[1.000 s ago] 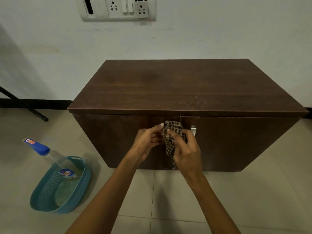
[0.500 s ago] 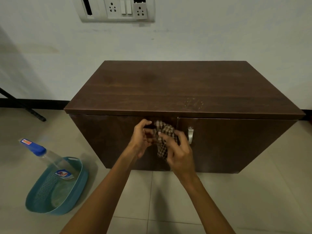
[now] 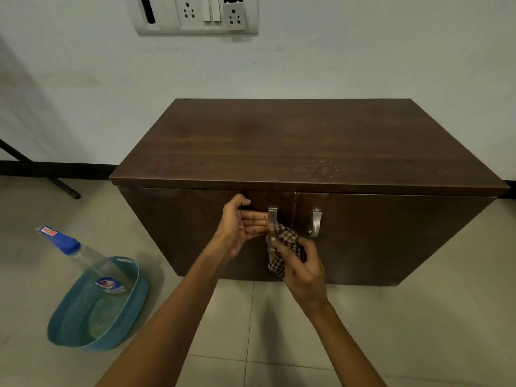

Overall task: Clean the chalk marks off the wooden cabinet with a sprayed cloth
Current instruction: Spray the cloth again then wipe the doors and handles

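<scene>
The right grip (image 3: 304,272) held the bunched checked cloth (image 3: 283,244) in curled fingers, before the doors of the wooden cabinet (image 3: 279,141), just below the left door handle (image 3: 272,215). The left grip (image 3: 241,229) stood wide, fingers straight, beside the cloth. Faint chalk marks (image 3: 318,169) lay near the top's front edge. A spray bottle (image 3: 81,255) leaned in a teal basket (image 3: 134,297) on the floor.
</scene>
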